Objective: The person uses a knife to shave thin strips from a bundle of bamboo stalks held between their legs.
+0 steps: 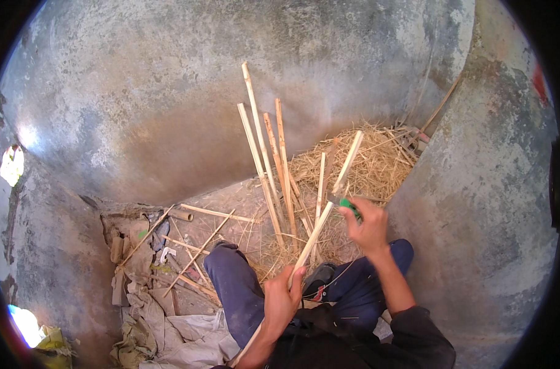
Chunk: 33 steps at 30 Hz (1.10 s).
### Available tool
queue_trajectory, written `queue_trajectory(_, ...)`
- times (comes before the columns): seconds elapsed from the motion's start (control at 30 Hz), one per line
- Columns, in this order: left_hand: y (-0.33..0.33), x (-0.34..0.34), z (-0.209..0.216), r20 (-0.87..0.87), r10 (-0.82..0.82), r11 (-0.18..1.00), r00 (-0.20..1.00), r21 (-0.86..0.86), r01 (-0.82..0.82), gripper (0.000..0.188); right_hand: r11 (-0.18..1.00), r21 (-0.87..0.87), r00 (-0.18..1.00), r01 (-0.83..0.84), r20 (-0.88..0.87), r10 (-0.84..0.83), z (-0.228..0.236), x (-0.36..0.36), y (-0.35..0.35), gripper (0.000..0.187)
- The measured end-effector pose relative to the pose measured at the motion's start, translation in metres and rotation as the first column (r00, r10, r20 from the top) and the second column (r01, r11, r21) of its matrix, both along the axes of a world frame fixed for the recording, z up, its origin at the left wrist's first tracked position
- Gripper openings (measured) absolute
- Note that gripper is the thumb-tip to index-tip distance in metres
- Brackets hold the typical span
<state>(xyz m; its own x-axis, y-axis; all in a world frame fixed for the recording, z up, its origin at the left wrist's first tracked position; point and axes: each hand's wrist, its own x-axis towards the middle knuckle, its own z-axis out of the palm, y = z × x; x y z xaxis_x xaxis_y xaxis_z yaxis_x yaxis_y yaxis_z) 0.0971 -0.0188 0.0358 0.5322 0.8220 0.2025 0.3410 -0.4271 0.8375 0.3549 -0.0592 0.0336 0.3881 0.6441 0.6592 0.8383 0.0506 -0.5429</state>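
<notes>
My left hand (282,298) is closed round a long pale wooden stick (316,237), probably split bamboo, which slants up and away from my lap. In my closed right hand (367,226) is a green-handled knife (348,206). Its short blade lies across the stick, beyond my left hand; how deep it cuts cannot be seen. Past the blade the pale upper length (349,161) continues in nearly the same line. The stick's lower end runs back under my left forearm.
Several sticks (250,132) lean against the grey wall (169,92) ahead. A heap of straw-like shavings (369,157) lies at the right. Loose thin sticks (197,255) and a pale cloth sack (194,341) lie on the left. Bent legs (234,286) flank the work; walls stand close on both sides.
</notes>
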Motion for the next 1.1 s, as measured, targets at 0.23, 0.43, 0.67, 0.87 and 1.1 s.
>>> queue_trajectory(0.23, 0.01, -0.014, -0.02, -0.018, -0.065, 0.964, 0.998, -0.26, 0.058, 0.027, 0.919, -0.138, 0.758, -0.37, -0.617, 0.212, -0.023, 0.028, 0.004, 0.036)
queue_trajectory(0.43, 0.017, -0.013, -0.018, 0.053, -0.113, 0.948, 0.992, -0.294, 0.123, 0.027, 0.733, 0.404, -0.192, -0.547, -0.913, 0.36, -0.041, 0.038, -0.004, 0.042)
queue_trajectory(0.67, 0.018, -0.015, -0.026, 0.038, -0.014, 0.984, 0.999, -0.177, 0.02, 0.029, 0.978, 0.163, 0.682, -0.132, -0.701, 0.209, -0.034, 0.029, 0.001, 0.035)
queue_trajectory(0.87, 0.012, -0.011, -0.017, 0.0, -0.049, 0.994, 0.999, -0.097, 0.049, 0.03, 0.996, -0.008, 0.759, -0.088, -0.649, 0.062, -0.006, 0.004, 0.009, 0.03)
queue_trajectory(1.1, 0.009, -0.014, -0.023, 0.013, -0.093, 0.971, 0.996, -0.221, 0.094, 0.03, 0.987, 0.028, 0.753, -0.157, -0.644, 0.138, -0.011, 0.007, 0.017, 0.023)
